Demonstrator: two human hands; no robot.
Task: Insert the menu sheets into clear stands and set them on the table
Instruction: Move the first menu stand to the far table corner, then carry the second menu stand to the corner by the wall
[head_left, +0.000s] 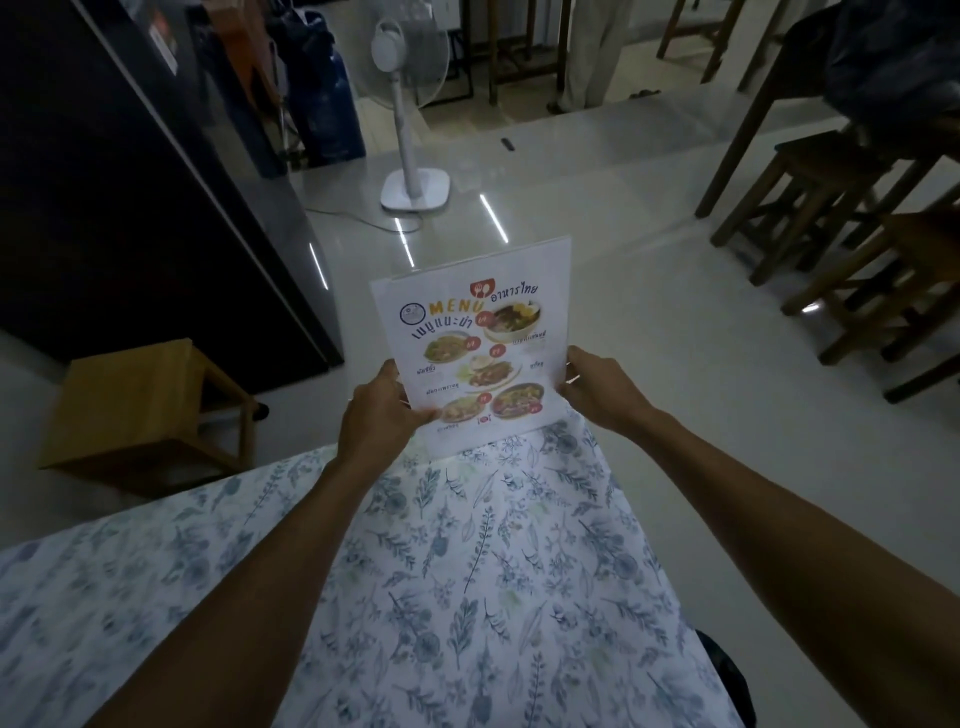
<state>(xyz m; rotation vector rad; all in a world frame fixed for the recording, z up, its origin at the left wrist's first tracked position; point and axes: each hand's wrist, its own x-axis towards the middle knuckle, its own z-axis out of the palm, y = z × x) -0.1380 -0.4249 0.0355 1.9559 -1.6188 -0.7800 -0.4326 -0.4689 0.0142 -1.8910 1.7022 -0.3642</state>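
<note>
A clear stand (540, 249) with a colourful menu sheet (472, 338) inside it stands upright at the far corner of the table (467, 571), which wears a white cloth with a blue leaf print. My left hand (376, 410) grips the stand's lower left edge, thumb on the front of the sheet. My right hand (597, 387) holds the lower right edge. The stand's base is at the cloth's far edge; whether it rests fully on the table is hard to tell.
A wooden stool (150, 410) stands on the floor at the left, beside a dark cabinet (130, 208). A white pedestal fan (413, 104) stands beyond the table. Dark wooden stools and tables (831, 218) fill the right side. The pale floor is glossy.
</note>
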